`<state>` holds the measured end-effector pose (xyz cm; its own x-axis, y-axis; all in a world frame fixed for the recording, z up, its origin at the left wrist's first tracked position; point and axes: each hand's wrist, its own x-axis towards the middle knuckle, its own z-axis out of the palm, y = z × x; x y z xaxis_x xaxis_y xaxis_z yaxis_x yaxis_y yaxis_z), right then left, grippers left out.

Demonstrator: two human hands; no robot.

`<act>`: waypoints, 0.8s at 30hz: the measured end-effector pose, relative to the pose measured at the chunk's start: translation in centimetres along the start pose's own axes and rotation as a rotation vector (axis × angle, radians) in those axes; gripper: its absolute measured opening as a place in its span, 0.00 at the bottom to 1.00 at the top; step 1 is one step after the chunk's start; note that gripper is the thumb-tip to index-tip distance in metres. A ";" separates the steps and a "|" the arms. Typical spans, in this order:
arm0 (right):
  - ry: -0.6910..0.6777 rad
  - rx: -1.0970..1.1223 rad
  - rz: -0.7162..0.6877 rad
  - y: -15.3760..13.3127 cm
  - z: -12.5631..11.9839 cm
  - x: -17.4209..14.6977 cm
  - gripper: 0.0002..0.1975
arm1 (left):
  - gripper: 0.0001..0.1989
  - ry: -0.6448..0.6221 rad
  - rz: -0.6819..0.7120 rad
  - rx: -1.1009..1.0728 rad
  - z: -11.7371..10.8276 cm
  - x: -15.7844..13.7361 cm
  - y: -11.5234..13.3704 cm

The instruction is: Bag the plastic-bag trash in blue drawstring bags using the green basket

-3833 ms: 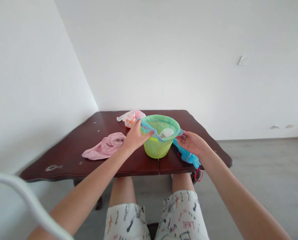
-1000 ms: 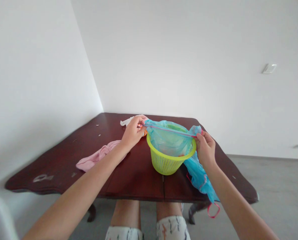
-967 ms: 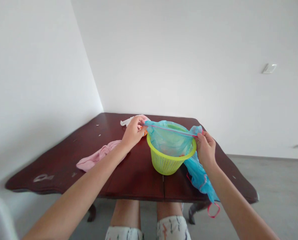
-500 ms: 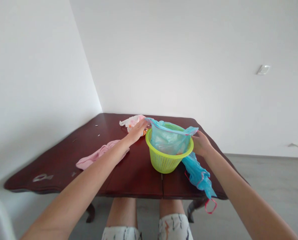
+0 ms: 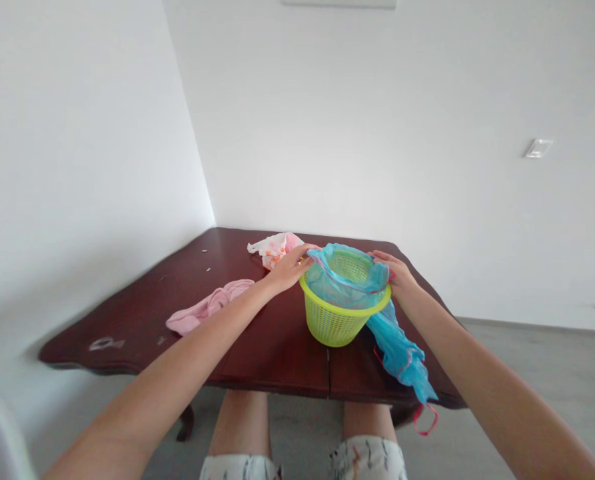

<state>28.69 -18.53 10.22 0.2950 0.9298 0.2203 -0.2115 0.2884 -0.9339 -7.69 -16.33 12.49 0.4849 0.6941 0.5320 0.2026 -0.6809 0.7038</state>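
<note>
A light-blue translucent trash bag with a pink drawstring edge lines a yellow-green plastic basket. My left hand is closed on the bag's edge at the basket's left rim. On the opposite side, my right hand grips the bag's edge, its fingers partly behind the plastic. The bag's mouth is spread wide between both hands, and the basket's mesh shows through its far side. Beside the basket on the right lies a bunched blue bag roll, with a pink string loop hanging past the table's edge.
The dark red wooden table stands against white walls. A folded pink cloth lies left of the basket. Behind my left hand is a crumpled white and pink plastic bag. My legs are under the table's front edge.
The bag's edge has gone from a taut straight band across the basket to a wider, rounder opening lower at the rim. My right hand has moved up. The view has shifted slightly.
</note>
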 end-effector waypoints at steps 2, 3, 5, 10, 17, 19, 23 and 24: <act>0.027 -0.026 -0.049 -0.1 0.0 0.1 0.20 | 0.34 0.036 0.066 0.019 -0.2 -0.1 0.1; 0.037 -0.035 -0.082 -0.3 0.1 0.1 0.20 | 0.31 0.050 0.100 0.032 -0.4 -0.2 0.2; 0.043 -0.051 -0.160 -1.0 0.3 0.0 0.21 | 0.24 0.069 0.168 0.069 -0.8 -0.3 0.6; -0.042 -0.179 -0.379 -3.4 -0.3 -1.5 0.23 | 0.14 0.140 0.262 0.136 -1.9 -1.1 2.1; -0.028 -0.619 -0.248 -4.3 -5.8 -5.5 0.33 | 0.17 0.151 -0.081 -0.199 -2.8 -4.3 3.7; -0.081 -0.693 -0.207 -4.9 -6.9 -6.8 0.26 | 0.19 0.118 -0.127 -0.275 -2.7 -5.0 3.9; -0.137 -0.590 -0.109 -6.9 -7.2 -9.3 0.20 | 0.31 0.112 -0.121 -0.342 -2.6 -5.9 4.5; -0.119 -0.521 -0.080 -7.5 -7.0 -10.0 0.21 | 0.33 0.119 -0.122 -0.349 -2.6 -6.0 4.7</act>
<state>33.82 -31.57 13.04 0.1773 0.9378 0.2986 0.3068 0.2357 -0.9221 -11.85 -23.08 13.83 0.3684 0.8015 0.4710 -0.0591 -0.4854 0.8723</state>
